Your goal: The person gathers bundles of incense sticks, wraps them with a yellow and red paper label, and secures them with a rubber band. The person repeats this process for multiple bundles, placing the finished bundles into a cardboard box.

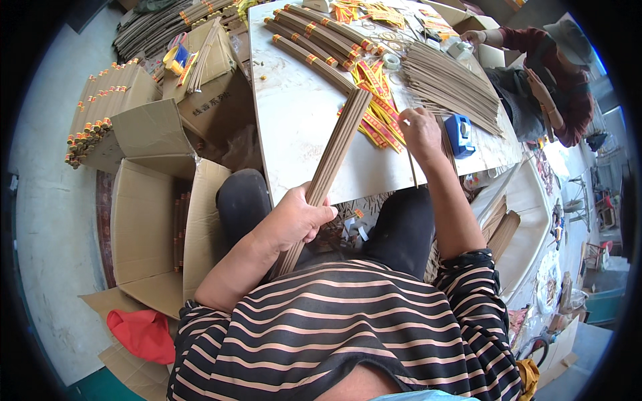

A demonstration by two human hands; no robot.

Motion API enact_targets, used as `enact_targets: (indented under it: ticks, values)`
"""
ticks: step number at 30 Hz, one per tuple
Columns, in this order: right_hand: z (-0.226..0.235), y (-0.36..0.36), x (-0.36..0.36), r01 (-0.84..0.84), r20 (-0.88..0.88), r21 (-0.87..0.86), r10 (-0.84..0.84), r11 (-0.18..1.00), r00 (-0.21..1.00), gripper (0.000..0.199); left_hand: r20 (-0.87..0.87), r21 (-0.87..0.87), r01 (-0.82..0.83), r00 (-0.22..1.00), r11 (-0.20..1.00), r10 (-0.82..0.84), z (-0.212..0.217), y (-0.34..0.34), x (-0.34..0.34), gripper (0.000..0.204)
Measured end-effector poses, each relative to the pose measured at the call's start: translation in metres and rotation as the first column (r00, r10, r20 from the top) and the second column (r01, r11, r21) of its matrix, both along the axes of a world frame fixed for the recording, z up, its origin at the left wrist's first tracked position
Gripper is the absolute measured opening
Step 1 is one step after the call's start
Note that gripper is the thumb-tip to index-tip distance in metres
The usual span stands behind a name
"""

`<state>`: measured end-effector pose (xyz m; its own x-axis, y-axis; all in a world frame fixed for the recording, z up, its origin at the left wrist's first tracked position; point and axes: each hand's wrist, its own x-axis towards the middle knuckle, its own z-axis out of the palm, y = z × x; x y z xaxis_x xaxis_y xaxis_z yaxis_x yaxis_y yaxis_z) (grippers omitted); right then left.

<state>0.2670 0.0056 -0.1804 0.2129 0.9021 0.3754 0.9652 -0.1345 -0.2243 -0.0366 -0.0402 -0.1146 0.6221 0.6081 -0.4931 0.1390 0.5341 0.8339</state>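
— One bundle of brown sticks (329, 170) is in hand; which way does it run?

— Its long axis slants from the lap up and to the right, the far end resting on the white table (294, 127), the near end below the left hand (299, 217), over the dark trousers.

— What lies around it?

— Red and yellow paper strips (378, 100) just beside its far tip, finished banded bundles (321, 40) farther up the table, a fan of loose sticks (448, 83) to the right, and a blue tape dispenser (460, 134) near the right hand (420, 130). Open cardboard boxes (150, 220) stand on the floor at the left. Another person in a red sleeve (518, 40) works at the far corner, well apart.

— And the fingers?

— The left hand is wrapped closed around the bundle near its lower third. The right hand is curled at the edge of the strips, with a thin stick (412, 172) hanging down from it; how it grips I cannot tell
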Motion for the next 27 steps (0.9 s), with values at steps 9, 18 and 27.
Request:
enact_targets:
  ticks: [9, 18, 27]
  values:
    - [-0.013, 0.016, -0.028, -0.002, -0.207, -0.261, -0.054, 0.965, 0.977, 0.024, -0.012, 0.019, -0.004, 1.0, 1.0, 0.004, 0.0, 0.001, -0.001, 0.016]
    - [0.026, -0.015, -0.033, -0.08, -0.604, 0.175, 0.171, 0.981, 0.779, 0.011, -0.029, 0.067, 0.005, 1.0, 0.998, -0.004, 0.002, -0.002, 0.001, 0.017]
    - [0.092, -0.131, -0.119, -0.381, -0.985, -0.007, 0.059, 0.925, 0.162, 0.014, -0.09, 0.101, 0.056, 0.995, 0.993, -0.047, 0.008, -0.022, 0.017, 0.02]
